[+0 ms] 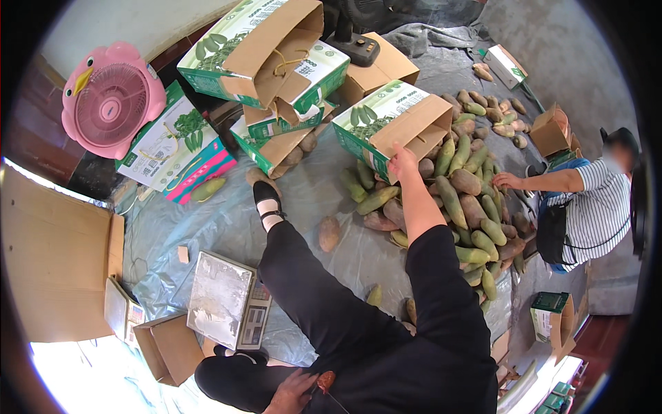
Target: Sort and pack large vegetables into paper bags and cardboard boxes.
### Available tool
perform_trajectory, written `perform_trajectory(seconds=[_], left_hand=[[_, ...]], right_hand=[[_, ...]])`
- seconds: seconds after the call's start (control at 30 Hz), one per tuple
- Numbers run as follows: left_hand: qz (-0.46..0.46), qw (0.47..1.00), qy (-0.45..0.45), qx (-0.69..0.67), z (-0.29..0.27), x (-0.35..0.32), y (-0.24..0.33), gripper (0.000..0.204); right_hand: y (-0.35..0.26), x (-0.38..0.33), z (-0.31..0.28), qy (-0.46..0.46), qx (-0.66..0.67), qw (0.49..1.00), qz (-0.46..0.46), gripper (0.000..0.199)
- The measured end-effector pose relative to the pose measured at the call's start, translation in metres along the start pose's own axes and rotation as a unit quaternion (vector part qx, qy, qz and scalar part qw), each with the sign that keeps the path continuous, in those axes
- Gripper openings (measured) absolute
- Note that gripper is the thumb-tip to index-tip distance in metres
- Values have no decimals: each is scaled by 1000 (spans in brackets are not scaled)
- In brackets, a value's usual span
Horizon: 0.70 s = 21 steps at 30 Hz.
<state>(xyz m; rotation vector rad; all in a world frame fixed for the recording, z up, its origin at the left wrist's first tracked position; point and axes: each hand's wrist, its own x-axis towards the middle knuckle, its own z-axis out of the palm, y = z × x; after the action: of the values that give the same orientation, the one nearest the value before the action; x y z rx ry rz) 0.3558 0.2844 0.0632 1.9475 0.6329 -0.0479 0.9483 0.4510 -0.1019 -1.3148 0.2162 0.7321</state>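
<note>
The green-and-white carton at 1 o'clock is unsealed, flap open; its contents are mostly hidden. At its 4 o'clock, many vegetables remain loose. The right hand, fingers slightly apart, touches its edge; grip unclear. At 6 o'clock, the left hand rests, fingers loosely bent; I cannot tell whether it holds anything.
</note>
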Motion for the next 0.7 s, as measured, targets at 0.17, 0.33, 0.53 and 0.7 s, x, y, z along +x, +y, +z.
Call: perform_trajectory(seconds=[0.17,0.33,0.53,0.7], left_hand=[[-19,999,-8,31,4,2,-8,43],[-15,992,-88,84,-6,17,-2,48],[-14,992,-85,95,4,10,-14,45],[10,992,-70,107,14,9,-34,41]], right_hand=[[5,1,13,-4,0,1000,-14,14],[-4,-7,0,25,-9,999,-32,19],[5,-101,-29,8,43,995,-86,24],[1,-146,-63,-37,-30,987,-153,28]])
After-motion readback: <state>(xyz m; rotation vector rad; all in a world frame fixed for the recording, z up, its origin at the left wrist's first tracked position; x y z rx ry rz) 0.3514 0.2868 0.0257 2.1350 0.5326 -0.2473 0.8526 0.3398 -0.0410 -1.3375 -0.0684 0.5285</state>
